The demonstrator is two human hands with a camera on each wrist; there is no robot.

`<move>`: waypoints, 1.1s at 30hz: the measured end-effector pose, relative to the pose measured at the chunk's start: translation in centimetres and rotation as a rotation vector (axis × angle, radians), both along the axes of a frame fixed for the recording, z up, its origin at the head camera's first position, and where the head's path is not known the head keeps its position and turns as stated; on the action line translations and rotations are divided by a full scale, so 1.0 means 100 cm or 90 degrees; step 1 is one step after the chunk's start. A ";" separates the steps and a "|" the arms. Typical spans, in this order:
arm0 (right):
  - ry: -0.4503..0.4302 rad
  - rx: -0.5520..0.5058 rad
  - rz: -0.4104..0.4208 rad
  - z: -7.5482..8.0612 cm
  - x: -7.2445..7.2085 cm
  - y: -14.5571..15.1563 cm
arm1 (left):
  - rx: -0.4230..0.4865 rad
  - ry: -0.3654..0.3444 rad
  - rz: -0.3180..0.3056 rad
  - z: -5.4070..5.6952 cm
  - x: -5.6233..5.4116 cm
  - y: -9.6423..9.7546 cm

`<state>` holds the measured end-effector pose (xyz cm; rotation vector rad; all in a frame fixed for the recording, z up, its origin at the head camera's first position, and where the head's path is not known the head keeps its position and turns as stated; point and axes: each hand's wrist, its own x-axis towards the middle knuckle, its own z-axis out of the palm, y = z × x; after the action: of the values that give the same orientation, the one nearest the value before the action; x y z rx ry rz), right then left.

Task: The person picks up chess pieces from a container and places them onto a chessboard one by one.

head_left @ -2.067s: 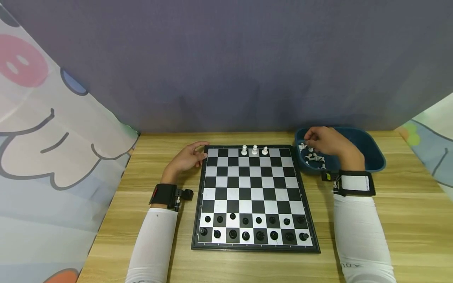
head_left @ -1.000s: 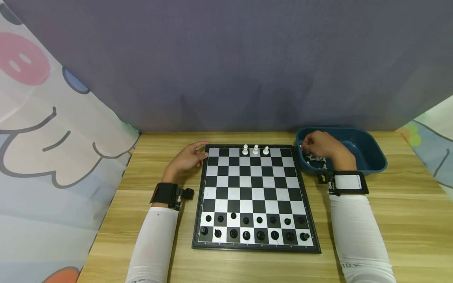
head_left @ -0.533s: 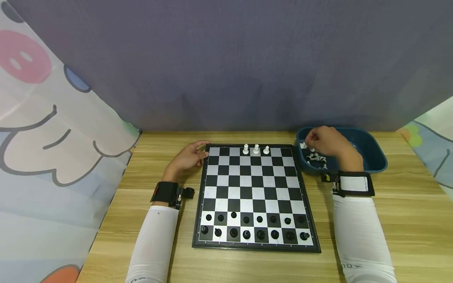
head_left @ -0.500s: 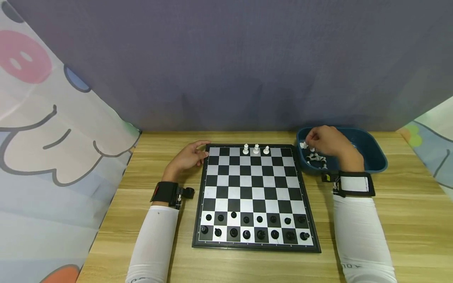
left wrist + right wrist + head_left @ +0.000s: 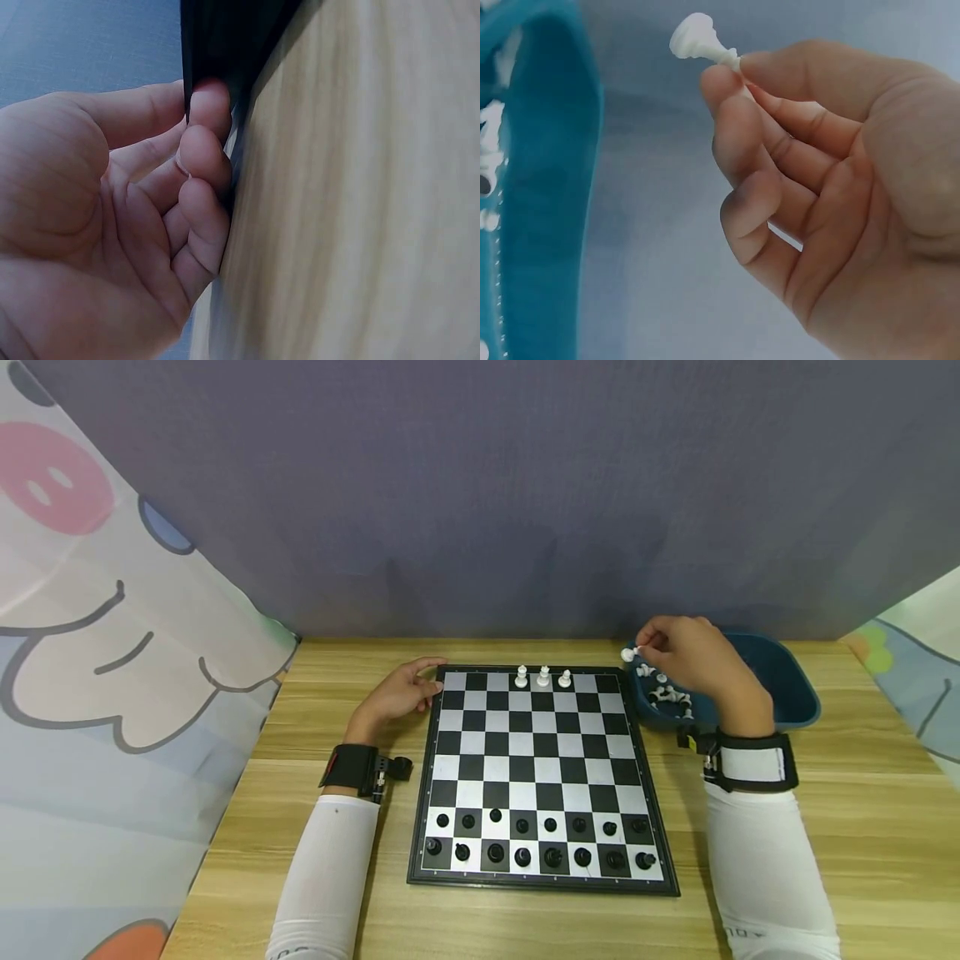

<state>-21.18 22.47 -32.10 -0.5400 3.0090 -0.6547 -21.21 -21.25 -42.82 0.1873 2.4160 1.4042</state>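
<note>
A black-and-white chessboard lies on the table. Black chess pieces fill its two near rows, and three white chess pieces stand in the far row. At the far left corner my left hand holds the board's edge, thumb and curled fingers against the rim. My right hand pinches a white chess piece between thumb and fingertips, above the left rim of the blue bin. Its base points away from the hand; its head is hidden by the fingers.
Several loose white pieces lie in the left part of the bin, which stands right of the board. Behind the wooden table rises a grey partition. A printed cloth hangs at the left.
My right hand has risen out of the bin's left part with a white chess piece, now visible at the fingertips near the rim. The left hand stays at the board's corner.
</note>
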 end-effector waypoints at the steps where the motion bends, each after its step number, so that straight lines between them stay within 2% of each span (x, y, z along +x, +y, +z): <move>1: 0.007 -0.001 0.004 0.001 0.001 -0.003 | -0.001 0.000 -0.002 0.000 0.000 0.000; 11: 0.021 0.009 0.046 -0.006 0.006 -0.036 | -0.001 -0.004 -0.003 0.000 0.000 0.001; 22: 0.043 -0.007 0.117 -0.010 0.009 -0.056 | 0.001 -0.002 0.001 0.000 -0.001 0.004; 33: 0.064 -0.028 0.141 -0.011 0.015 -0.068 | -0.001 -0.005 -0.005 -0.002 -0.003 0.006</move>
<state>-19.63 15.63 -33.24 -0.9185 2.9681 -0.6987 -21.47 -20.66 -43.01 0.1911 2.4076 1.3963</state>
